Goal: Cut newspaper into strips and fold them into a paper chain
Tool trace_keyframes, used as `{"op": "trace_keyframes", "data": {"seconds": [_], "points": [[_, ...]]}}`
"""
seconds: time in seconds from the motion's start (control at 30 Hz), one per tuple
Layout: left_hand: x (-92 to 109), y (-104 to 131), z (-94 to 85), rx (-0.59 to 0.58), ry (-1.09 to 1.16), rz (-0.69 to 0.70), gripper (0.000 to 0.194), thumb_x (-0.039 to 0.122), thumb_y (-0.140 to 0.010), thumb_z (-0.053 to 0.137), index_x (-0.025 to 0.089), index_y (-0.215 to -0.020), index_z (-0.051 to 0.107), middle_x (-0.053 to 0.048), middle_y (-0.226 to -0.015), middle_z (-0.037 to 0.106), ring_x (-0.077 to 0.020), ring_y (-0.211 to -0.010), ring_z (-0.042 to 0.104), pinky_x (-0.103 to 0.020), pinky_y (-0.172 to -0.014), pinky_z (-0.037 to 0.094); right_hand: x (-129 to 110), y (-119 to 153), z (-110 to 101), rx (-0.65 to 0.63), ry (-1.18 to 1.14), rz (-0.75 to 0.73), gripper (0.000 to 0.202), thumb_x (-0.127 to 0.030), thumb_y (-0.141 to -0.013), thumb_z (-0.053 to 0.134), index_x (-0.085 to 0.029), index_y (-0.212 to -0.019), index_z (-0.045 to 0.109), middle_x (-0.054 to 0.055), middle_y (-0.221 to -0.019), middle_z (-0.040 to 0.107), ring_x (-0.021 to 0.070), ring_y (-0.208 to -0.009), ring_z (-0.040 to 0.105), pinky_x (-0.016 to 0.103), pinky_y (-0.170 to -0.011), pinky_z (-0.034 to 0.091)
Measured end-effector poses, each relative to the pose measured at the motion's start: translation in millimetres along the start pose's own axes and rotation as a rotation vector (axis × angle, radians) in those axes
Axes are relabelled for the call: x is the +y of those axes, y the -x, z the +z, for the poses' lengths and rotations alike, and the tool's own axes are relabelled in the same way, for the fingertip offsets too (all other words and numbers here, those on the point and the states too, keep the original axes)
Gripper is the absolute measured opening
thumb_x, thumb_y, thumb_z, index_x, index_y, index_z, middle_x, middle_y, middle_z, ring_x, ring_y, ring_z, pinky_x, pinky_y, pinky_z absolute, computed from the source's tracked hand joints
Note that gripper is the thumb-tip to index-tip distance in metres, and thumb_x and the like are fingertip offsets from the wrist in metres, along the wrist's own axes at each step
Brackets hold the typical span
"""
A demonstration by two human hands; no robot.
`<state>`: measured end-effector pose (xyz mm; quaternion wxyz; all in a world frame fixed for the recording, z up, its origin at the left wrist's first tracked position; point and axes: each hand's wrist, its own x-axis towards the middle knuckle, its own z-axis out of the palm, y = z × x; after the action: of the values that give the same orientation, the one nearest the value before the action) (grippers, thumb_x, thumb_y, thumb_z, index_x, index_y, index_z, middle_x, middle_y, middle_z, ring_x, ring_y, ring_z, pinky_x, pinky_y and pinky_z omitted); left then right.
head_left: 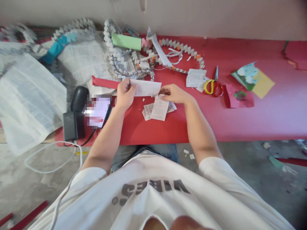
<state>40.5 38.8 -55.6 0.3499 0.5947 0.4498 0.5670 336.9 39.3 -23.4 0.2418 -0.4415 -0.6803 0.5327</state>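
My left hand (126,94) pinches the left end of a printed paper strip (147,88), held level over the red table (148,132). At the strip's other end is my right hand (176,93), its thumb and fingers closed at the top edge of a printed paper slip (160,109). Beneath that slip lie more cut paper pieces (147,111), partly covered. A red folded strip (105,82) runs behind my left hand.
Folded-paper chains (120,64), a green paper (127,42) and newspaper sheets (35,99) spread along the back and left. A phone (99,110) and black adapter (73,126) sit left. Scissors (214,87), paper slips (196,78) and a colourful packet (247,75) lie right.
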Motion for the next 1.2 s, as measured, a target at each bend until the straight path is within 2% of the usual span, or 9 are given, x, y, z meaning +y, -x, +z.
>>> {"op": "trace_keyframes", "data": {"seconds": [0.1,0.37,0.6,0.67,0.83,0.9,0.97,1.1,1.2], "points": [[2.7,2.2,1.8,0.023,-0.076,0.102,0.041,0.055,-0.097,0.078,0.023,-0.081,0.059,0.003,-0.071,0.042,-0.0116,-0.061,0.041,-0.028,-0.060,0.038,-5.8,-1.0,9.0,-0.125,0.018,-0.042,0.033,-0.025,-0.086,0.076,-0.024,-0.118,0.084,0.003,-0.118,0.085,0.0251,-0.106,0.078,0.036,-0.092,0.059],[7.3,12.0,2.5,0.038,-0.177,0.261,0.031,0.055,-0.106,0.068,0.025,-0.106,0.075,-0.001,-0.083,0.063,-0.0156,-0.073,0.062,-0.033,-0.075,0.054,-11.7,-4.2,37.9,0.114,0.168,0.045,0.029,-0.034,-0.082,0.083,-0.016,-0.104,0.085,0.009,-0.090,0.082,0.0254,-0.083,0.072,0.037,-0.071,0.055],[9.2,6.0,2.2,0.156,-0.016,0.168,0.047,0.070,-0.094,0.078,0.025,-0.108,0.074,-0.002,-0.087,0.067,-0.0207,-0.087,0.073,-0.041,-0.094,0.060,-16.8,-1.9,46.1,0.115,0.089,0.053,0.033,-0.036,-0.080,0.087,-0.016,-0.107,0.086,0.011,-0.101,0.086,0.0337,-0.100,0.079,0.048,-0.093,0.063],[12.3,4.0,3.4,0.084,0.165,0.047,0.064,0.084,-0.087,0.074,0.027,-0.115,0.072,-0.004,-0.092,0.070,-0.0273,-0.103,0.077,-0.046,-0.099,0.060,-15.1,-3.9,49.9,0.080,-0.064,0.009,0.045,-0.037,-0.074,0.093,-0.018,-0.114,0.084,0.010,-0.111,0.086,0.0348,-0.109,0.079,0.049,-0.100,0.064],[41.5,4.2,-1.3,-0.458,0.447,-0.224,0.117,0.119,-0.062,0.044,0.020,-0.117,0.075,-0.017,-0.113,0.076,-0.0430,-0.136,0.068,-0.057,-0.106,0.059,-15.9,-7.5,62.4,0.079,-0.502,0.147,0.046,-0.041,-0.066,0.100,-0.020,-0.103,0.082,0.005,-0.096,0.084,0.0260,-0.091,0.078,0.043,-0.090,0.067],[52.3,6.8,-2.4,-0.701,0.443,-0.217,0.118,0.111,-0.049,0.072,0.020,-0.124,0.075,-0.017,-0.121,0.076,-0.0426,-0.137,0.068,-0.057,-0.111,0.059,-20.3,-6.3,66.2,0.106,-0.652,0.202,0.045,-0.039,-0.065,0.100,-0.020,-0.101,0.081,0.004,-0.093,0.083,0.0236,-0.085,0.076,0.042,-0.085,0.067],[54.9,11.2,0.8,-0.798,0.400,-0.222,0.103,0.093,-0.049,0.092,0.022,-0.122,0.076,-0.017,-0.123,0.077,-0.0395,-0.131,0.073,-0.053,-0.110,0.061,-24.6,-4.7,68.6,0.112,-0.727,0.190,0.050,-0.033,-0.062,0.101,-0.021,-0.106,0.081,0.004,-0.100,0.084,0.0239,-0.091,0.077,0.042,-0.089,0.067],[38.3,22.6,16.0,-0.487,0.228,-0.251,0.053,0.068,-0.082,0.089,0.021,-0.105,0.080,-0.011,-0.103,0.082,-0.0269,-0.100,0.080,-0.042,-0.093,0.065,-24.5,-4.4,70.6,0.037,-0.566,0.193,0.040,-0.032,-0.065,0.099,-0.022,-0.100,0.082,0.003,-0.093,0.083,0.0216,-0.081,0.074,0.037,-0.079,0.061],[26.8,26.3,22.3,-0.355,0.081,-0.224,0.031,0.047,-0.089,0.087,0.018,-0.097,0.082,-0.008,-0.093,0.083,-0.0217,-0.086,0.078,-0.036,-0.078,0.062,-20.1,-6.2,70.6,0.035,-0.409,0.141,0.028,-0.034,-0.072,0.096,-0.022,-0.093,0.083,0.002,-0.084,0.079,0.0189,-0.073,0.068,0.034,-0.071,0.054]]}}
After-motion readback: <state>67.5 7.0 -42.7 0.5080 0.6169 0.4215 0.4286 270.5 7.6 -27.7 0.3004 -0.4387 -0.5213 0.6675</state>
